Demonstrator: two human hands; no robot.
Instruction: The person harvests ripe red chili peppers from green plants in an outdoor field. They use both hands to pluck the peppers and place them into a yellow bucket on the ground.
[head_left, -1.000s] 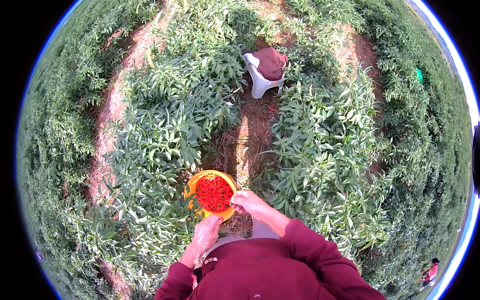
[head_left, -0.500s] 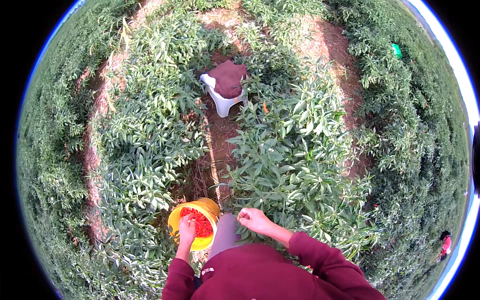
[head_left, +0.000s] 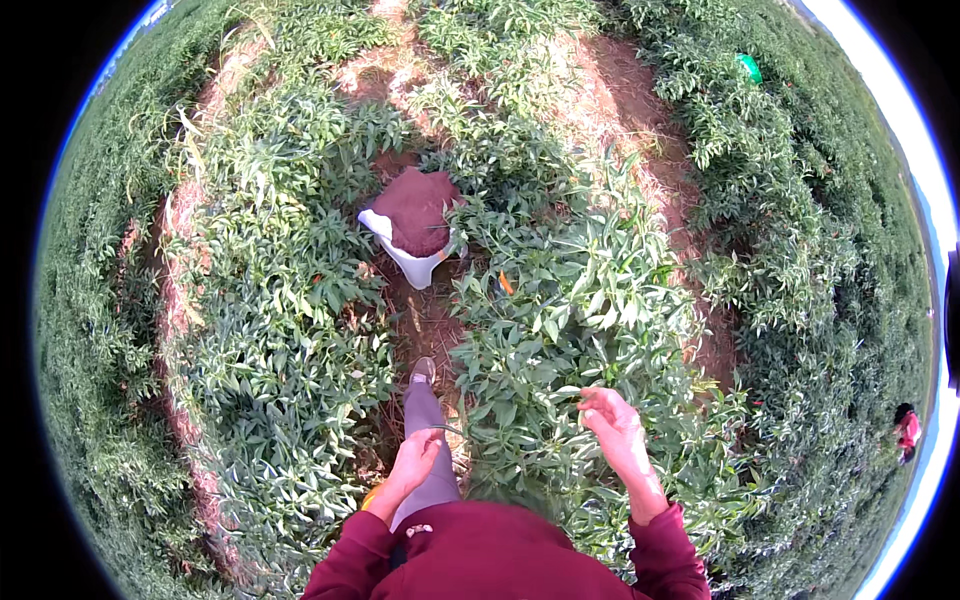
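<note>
My left hand (head_left: 416, 459) is over my grey trouser leg, its fingers bent together. A thin green sliver shows by its fingertips; whether they hold it I cannot tell. Higher and to the right, my right hand (head_left: 614, 430) is at the leafy pepper plants (head_left: 540, 365), thumb and fingers pinched near a leaf. What is between them is too small to make out. Only a sliver of the yellow bucket (head_left: 371, 496) shows beside my left wrist; its inside is hidden.
Ahead in the furrow stands a white plastic stool (head_left: 413, 268) with a maroon cloth (head_left: 417, 212) over it. An orange-red pepper (head_left: 505, 283) hangs right of it. Far right are a green object (head_left: 749, 68) and a person in red (head_left: 908, 432). Dense plant rows flank the furrow.
My left hand has come out of the bucket of red peppers and moved right. My right hand has reached out to the right over the plants. My foot has stepped forward; the stool appears nearer.
</note>
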